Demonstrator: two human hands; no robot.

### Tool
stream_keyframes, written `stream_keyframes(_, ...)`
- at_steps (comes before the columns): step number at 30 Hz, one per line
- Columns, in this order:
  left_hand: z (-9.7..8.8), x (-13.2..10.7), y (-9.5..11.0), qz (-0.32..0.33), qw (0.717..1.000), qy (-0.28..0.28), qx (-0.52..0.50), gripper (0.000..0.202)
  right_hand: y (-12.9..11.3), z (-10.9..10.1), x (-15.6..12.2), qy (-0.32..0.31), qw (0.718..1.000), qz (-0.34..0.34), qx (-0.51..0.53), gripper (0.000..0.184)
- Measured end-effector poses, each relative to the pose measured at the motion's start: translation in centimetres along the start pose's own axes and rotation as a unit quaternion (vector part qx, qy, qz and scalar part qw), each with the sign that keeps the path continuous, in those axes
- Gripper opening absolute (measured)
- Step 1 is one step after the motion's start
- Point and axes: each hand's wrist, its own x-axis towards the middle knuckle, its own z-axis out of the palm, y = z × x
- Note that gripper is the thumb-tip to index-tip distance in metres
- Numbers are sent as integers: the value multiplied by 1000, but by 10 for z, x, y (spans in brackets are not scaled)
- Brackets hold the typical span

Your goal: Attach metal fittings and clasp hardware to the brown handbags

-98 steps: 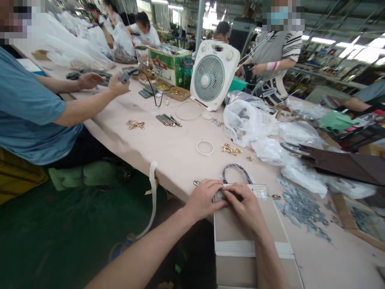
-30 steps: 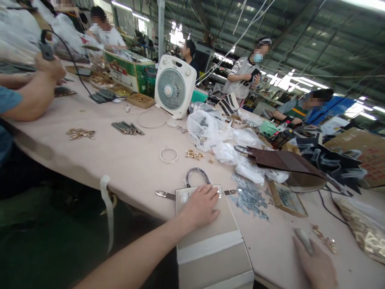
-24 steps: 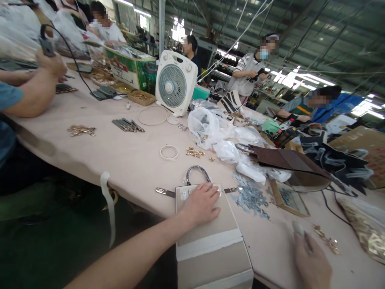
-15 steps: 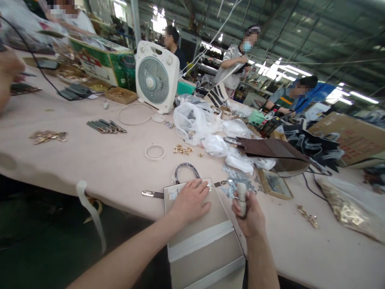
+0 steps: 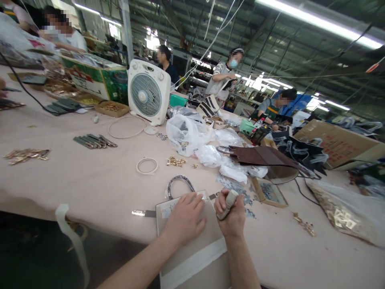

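A beige bag [image 5: 195,251] with pale strips across it lies at the table's front edge. Its dark handle loop [image 5: 180,179], wrapped in clear plastic, rises from the far edge. Dark straps stick out on both sides, the left strap [image 5: 146,213] ending in shiny metal. My left hand [image 5: 187,216] lies flat on the bag near its top, fingers stretched out. In my closed right hand [image 5: 232,216], over the bag's right edge, is a thick pale tape-wrapped tool [image 5: 228,204], tilted. The rest of the tool is hidden by my fingers.
A roll of white tape [image 5: 146,165] and gold hardware [image 5: 176,161] lie beyond the bag. A fan [image 5: 147,92] stands behind, with clear plastic bags [image 5: 188,134] beside it. To the right are a small box [image 5: 269,192] and a brown bag [image 5: 261,155]. Co-workers sit and stand farther back.
My right hand has moved left to the bag's edge, and the wrapped tool has gone from upright to tilted. My left hand stays flat on the bag. The camera view has shifted.
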Motion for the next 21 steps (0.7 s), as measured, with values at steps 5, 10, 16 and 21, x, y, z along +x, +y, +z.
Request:
stream_keyframes(5, -1, -1, 1, 0, 1000, -13, -1, 48, -4, 1, 14, 52, 995, -66, 50, 22)
stream_keyframes(10, -6, 0, 2, -1, 1000, -17, 12, 46, 8, 7, 24, 108, 986, -117, 43, 37)
stream_keyframes(16, -10, 0, 4, -9, 999, -30, 32, 42, 30, 19, 23, 103, 982, -155, 36, 43)
stream_keyframes(21, -13, 1, 5, -10, 999, -31, 36, 41, 35, 21, 23, 105, 979, -177, 14, 43)
